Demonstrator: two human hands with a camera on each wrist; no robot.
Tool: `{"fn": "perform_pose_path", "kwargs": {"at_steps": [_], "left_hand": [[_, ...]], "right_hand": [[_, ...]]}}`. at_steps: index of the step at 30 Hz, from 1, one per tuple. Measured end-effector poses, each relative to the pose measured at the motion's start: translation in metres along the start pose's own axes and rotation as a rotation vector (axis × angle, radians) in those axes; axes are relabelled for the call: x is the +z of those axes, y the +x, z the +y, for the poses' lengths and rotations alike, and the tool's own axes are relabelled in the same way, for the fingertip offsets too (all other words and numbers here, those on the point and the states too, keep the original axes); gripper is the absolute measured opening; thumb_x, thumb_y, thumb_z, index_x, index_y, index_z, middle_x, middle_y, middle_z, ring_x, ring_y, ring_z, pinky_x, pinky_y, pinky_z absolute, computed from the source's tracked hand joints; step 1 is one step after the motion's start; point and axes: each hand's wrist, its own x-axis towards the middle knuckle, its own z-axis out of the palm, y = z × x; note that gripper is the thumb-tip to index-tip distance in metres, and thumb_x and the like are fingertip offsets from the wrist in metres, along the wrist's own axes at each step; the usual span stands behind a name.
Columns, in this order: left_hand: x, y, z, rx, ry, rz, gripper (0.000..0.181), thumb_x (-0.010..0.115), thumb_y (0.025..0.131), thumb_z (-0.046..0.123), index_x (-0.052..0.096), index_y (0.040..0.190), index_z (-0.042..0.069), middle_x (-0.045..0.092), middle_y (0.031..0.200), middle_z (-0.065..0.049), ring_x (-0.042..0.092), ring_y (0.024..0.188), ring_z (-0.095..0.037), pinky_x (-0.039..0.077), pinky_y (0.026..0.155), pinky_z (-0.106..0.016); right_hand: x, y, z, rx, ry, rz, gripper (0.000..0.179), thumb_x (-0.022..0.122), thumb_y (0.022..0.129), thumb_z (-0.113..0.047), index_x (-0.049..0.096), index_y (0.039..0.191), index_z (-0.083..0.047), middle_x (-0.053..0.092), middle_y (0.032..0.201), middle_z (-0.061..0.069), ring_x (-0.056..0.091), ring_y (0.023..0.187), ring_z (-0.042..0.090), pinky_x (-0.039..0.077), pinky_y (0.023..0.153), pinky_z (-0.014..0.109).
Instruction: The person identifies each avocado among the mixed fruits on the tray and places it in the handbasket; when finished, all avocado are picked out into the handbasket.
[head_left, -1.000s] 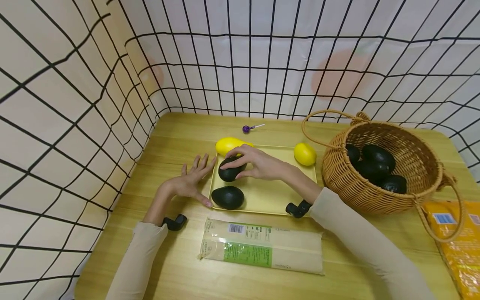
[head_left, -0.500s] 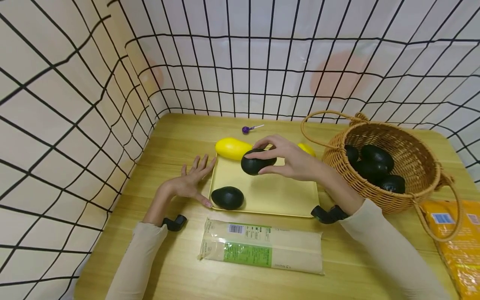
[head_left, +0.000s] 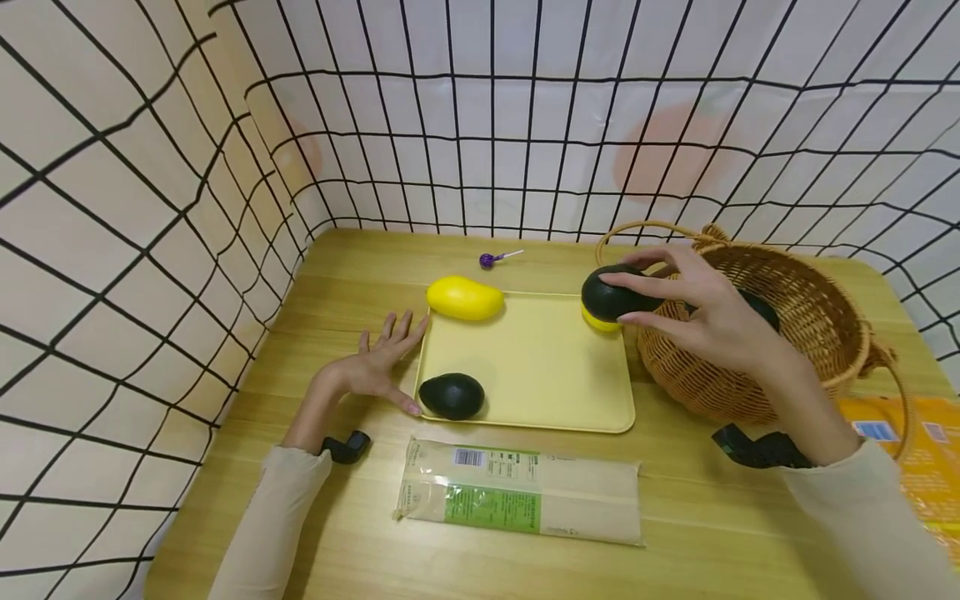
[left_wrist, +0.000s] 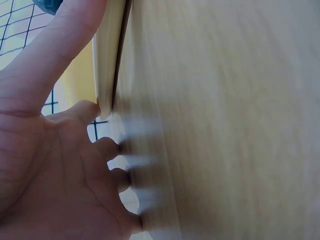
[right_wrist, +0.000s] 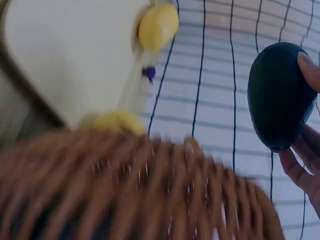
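My right hand (head_left: pixel 712 312) pinches a dark avocado (head_left: pixel 611 292) between thumb and fingers, above the tray's far right corner and beside the basket. This avocado (right_wrist: pixel 277 95) shows at the right of the right wrist view. Below it, a lemon (head_left: pixel 602 322) is mostly hidden. With fingers spread, my left hand (head_left: pixel 375 367) rests on the table, touching the left edge of the pale yellow tray (head_left: pixel 540 375). A second avocado (head_left: pixel 452 396) lies in the tray's near left corner. A yellow mango (head_left: pixel 465 298) lies at the far left corner.
A wicker basket (head_left: pixel 675 367) with raised handles stands right of the tray, with dark avocados (head_left: pixel 759 308) partly hidden inside. A purple lollipop (head_left: pixel 487 261) lies behind the tray. In front lies a noodle packet (head_left: pixel 585 500); an orange packet (head_left: pixel 930 475) is at right. Black wire grids enclose the table.
My right hand has lifted the avocado from the tray's left side and carried it right, over the lemon towards the basket. The left hand stays at the tray's edge.
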Motion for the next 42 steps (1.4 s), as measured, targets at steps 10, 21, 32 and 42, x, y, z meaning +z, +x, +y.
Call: {"fn": "perform_pose_path", "kwargs": {"at_steps": [10,21,32,42], "left_hand": [[0.004,-0.002,-0.005,0.008,-0.009,0.009,0.143,0.094,0.072,0.043,-0.011,0.166,0.018,-0.031,0.168,-0.02,-0.034,0.153,-0.043,-0.021,0.114,-0.078],[0.005,0.0,-0.004,0.005,-0.01,0.012,0.143,0.094,0.072,0.044,-0.01,0.166,0.017,-0.03,0.168,-0.021,-0.033,0.154,-0.044,-0.022,0.114,-0.077],[0.006,0.001,-0.006,0.008,-0.013,0.008,0.143,0.094,0.072,0.044,-0.011,0.166,0.017,-0.031,0.168,-0.02,-0.034,0.154,-0.043,-0.021,0.114,-0.078],[0.003,0.001,-0.003,0.015,-0.019,0.016,0.143,0.094,0.072,0.043,-0.01,0.166,0.016,-0.031,0.168,-0.021,-0.034,0.153,-0.044,-0.022,0.114,-0.078]], "right_hand": [[-0.043,-0.05,0.017,0.16,-0.133,0.094,0.059,0.085,0.08,0.0,0.07,0.136,-0.014,0.059,0.138,0.016,0.04,0.129,-0.007,0.032,0.096,0.009],[-0.058,-0.098,0.05,0.274,-0.189,0.156,0.049,0.077,0.088,0.005,0.069,0.135,-0.006,0.04,0.138,-0.028,0.035,0.123,-0.012,0.029,0.084,0.013],[-0.054,-0.112,0.072,0.358,-0.224,0.173,0.056,0.076,0.088,0.006,0.065,0.141,-0.012,0.056,0.138,0.018,0.03,0.126,-0.016,0.026,0.09,0.012],[-0.055,-0.111,0.074,0.476,-0.18,0.119,0.056,0.07,0.098,-0.008,0.056,0.151,-0.021,0.048,0.148,0.025,0.041,0.136,0.023,0.025,0.107,0.015]]}}
